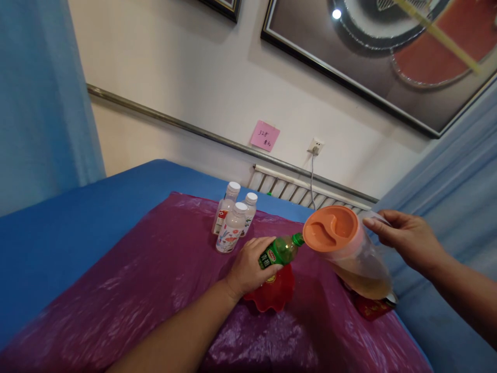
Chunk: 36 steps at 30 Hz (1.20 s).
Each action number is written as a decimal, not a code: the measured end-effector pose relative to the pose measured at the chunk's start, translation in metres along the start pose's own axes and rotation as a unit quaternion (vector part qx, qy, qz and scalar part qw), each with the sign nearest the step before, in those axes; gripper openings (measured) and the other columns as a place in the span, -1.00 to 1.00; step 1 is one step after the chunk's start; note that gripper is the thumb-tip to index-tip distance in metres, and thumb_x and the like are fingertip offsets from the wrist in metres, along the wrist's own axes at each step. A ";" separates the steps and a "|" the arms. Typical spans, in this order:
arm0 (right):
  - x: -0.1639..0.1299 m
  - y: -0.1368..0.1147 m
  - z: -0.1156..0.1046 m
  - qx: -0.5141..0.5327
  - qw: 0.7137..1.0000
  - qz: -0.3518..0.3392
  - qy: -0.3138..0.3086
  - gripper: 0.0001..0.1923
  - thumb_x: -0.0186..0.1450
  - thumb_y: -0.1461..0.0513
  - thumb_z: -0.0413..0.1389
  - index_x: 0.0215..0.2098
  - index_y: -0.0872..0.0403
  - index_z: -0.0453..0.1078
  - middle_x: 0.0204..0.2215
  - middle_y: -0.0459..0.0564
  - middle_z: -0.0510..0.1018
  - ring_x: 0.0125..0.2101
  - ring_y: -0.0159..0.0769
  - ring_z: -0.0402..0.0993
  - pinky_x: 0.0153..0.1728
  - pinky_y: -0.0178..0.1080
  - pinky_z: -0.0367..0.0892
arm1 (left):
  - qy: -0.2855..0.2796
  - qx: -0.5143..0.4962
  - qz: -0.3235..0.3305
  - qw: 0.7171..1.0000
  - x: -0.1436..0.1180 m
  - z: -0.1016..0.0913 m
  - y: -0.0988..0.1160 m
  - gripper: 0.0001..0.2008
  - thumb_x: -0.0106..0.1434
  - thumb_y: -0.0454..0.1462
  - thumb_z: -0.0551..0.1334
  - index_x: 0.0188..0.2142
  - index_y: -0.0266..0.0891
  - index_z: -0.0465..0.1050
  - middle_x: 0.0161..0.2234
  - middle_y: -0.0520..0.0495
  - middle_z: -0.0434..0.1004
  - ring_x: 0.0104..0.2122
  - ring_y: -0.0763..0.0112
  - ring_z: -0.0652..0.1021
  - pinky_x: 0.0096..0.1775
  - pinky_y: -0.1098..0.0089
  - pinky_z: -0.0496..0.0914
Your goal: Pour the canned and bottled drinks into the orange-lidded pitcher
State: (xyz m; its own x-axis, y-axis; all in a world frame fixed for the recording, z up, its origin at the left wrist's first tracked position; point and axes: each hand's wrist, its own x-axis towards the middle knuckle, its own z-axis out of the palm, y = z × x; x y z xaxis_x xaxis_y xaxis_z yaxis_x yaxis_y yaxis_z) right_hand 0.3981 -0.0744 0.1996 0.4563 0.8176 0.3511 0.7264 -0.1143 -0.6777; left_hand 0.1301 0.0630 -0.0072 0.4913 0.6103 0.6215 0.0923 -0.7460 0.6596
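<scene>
A small green bottle (pixel 282 250) is gripped by the left hand (pixel 250 267), tilted with its green cap toward the orange lid (pixel 331 228) of a clear pitcher (pixel 359 261), just above a red bowl (pixel 275 292) on the purple sheet (pixel 155 280) covering the bench. The pitcher, partly filled with amber liquid and tipped toward the bottle, is held at its handle by the right hand (pixel 406 239). Three white-capped bottles (pixel 233 221) are clustered just beyond the left hand, and a red box (pixel 370 306) is partly hidden under the pitcher.
</scene>
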 end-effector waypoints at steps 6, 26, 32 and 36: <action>0.001 0.005 -0.002 0.002 1.000 -0.007 -0.004 -0.37 -0.02 -0.28 0.36 -0.62 0.09 0.39 -0.67 -0.15 0.21 -0.58 -0.40 0.08 -0.57 -0.29 0.02 | 0.002 0.003 -0.002 1.000 0.000 0.001 0.000 -0.41 0.15 -0.19 0.44 0.18 -0.12 0.44 0.09 -0.18 0.60 0.09 0.06 0.56 0.19 0.00 0.41; 0.001 0.000 -0.002 0.009 1.000 -0.003 -0.010 -0.37 -0.03 -0.28 0.37 -0.61 0.10 0.40 -0.67 -0.16 0.20 -0.57 -0.42 0.03 -0.57 -0.29 -0.03 | -0.004 -0.007 -0.004 1.000 0.000 0.002 -0.001 -0.41 0.15 -0.22 0.45 0.17 -0.16 0.43 0.09 -0.18 0.59 0.09 0.08 0.55 0.18 0.01 0.39; 0.004 0.006 -0.001 0.015 1.000 -0.004 -0.002 -0.36 -0.08 -0.28 0.38 -0.63 0.10 0.39 -0.67 -0.18 0.19 -0.58 -0.43 0.03 -0.58 -0.31 -0.04 | -0.001 -0.006 -0.002 1.000 0.000 0.003 -0.002 -0.39 0.13 -0.23 0.47 0.16 -0.19 0.43 0.08 -0.18 0.60 0.08 0.08 0.56 0.18 0.03 0.39; 0.005 0.006 -0.001 0.010 1.000 0.000 -0.003 -0.36 -0.08 -0.28 0.38 -0.60 0.11 0.43 -0.67 -0.18 0.20 -0.58 -0.43 0.04 -0.58 -0.31 -0.04 | 0.003 -0.003 -0.005 1.000 0.000 0.003 -0.002 -0.40 0.13 -0.23 0.47 0.16 -0.17 0.43 0.08 -0.18 0.60 0.09 0.08 0.56 0.18 0.03 0.39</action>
State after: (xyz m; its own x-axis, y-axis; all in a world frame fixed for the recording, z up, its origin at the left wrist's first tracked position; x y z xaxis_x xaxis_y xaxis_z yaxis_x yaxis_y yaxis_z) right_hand 0.4052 -0.0719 0.1977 0.4534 0.8207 0.3477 0.7159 -0.1029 -0.6906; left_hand 0.1324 0.0640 -0.0095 0.4848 0.6200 0.6169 0.0916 -0.7374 0.6692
